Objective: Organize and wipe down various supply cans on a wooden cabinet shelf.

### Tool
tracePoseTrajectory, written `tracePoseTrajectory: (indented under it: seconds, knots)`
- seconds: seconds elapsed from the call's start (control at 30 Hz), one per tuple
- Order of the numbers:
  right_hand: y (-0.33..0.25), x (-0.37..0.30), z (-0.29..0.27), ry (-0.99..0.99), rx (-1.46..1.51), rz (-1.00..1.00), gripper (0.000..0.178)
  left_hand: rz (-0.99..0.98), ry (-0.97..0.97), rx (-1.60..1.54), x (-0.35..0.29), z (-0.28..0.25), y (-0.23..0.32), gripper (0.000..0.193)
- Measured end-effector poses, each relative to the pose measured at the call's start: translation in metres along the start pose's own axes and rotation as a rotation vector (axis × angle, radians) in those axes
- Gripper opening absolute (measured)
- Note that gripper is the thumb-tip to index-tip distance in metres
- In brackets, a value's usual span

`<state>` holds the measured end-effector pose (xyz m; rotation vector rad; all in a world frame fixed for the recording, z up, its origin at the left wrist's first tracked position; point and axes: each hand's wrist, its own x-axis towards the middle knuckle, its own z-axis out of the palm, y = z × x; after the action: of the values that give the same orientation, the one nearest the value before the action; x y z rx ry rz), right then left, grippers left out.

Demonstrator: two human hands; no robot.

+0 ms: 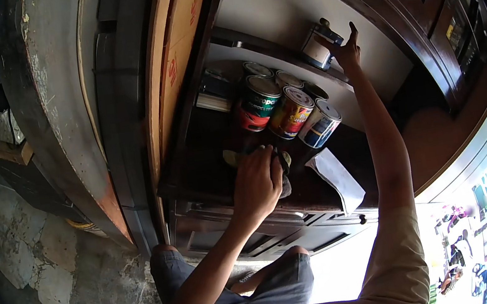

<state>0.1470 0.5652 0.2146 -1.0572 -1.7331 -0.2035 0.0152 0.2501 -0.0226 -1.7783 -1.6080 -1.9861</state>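
Left hand: the left hand lies palm down on a dark rag, fingers curled over it and pressing it onto the lower shelf of a dark wooden cabinet.
Right hand: the right hand is raised to the upper shelf, fingers closed round a small jar with a dark lid, one finger pointing up.
Rag: bunched, mostly under the left hand, near the front edge of the lower shelf.
Paint tins: a cluster of round tins stands at the back of the lower shelf, just behind the rag, touching one another.
Paper: a white sheet hangs over the shelf's front edge, right of the rag.
Boards: flat brown boards lean against the cabinet's left side.
Floor: cracked concrete below, left.
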Motion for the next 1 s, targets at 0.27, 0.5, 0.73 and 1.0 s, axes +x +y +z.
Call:
tracePoseTrajectory:
  seconds: [0.27, 0.5, 0.73, 1.0]
  knots:
    - [0.021, 0.036, 0.055, -0.047, 0.067, 0.157, 0.133, 0.014, -0.015, 0.087, 0.0, 0.003, -0.003, 0.033]
    - [0.014, 0.031, 0.054, 0.001, 0.061, 0.167, 0.122, -0.005, -0.021, 0.147, -0.003, 0.005, -0.001, 0.035]
    - [-0.02, 0.029, 0.061, 0.009, 0.209, 0.133, 0.121, -0.016, -0.051, 0.157, 0.0, 0.001, 0.001, 0.035]
    - [-0.094, 0.037, 0.086, -0.106, 0.449, 0.07, 0.123, 0.012, -0.035, 0.178, -0.001, 0.005, -0.001, 0.036]
